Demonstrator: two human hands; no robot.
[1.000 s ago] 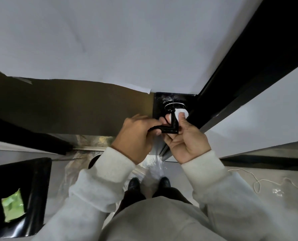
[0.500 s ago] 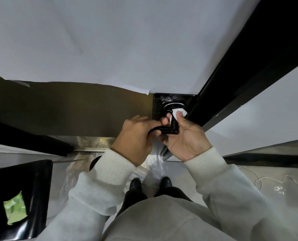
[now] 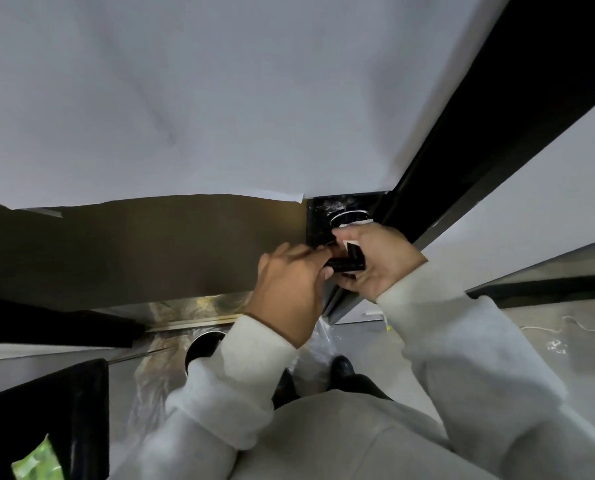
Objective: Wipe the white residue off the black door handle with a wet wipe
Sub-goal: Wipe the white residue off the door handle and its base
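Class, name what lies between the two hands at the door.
In the head view, the black door handle lies between the left hand and right hand.

Hands: 2, left hand (image 3: 291, 289), right hand (image 3: 381, 259). Black door handle (image 3: 349, 261): 1. Wet wipe (image 3: 348, 242): 1, mostly hidden. Black shoes (image 3: 341, 367): 2. Green packet (image 3: 38, 462): 1. Black tray (image 3: 64, 403): 1.

**Handle and wipe**

Black L-shaped handle (image 3: 346, 263) sticks out from black door plate (image 3: 318, 220), white residue speckled on plate near round base. White wipe (image 3: 349, 243), mostly hidden, pressed against handle's neck; both hands wrap handle.
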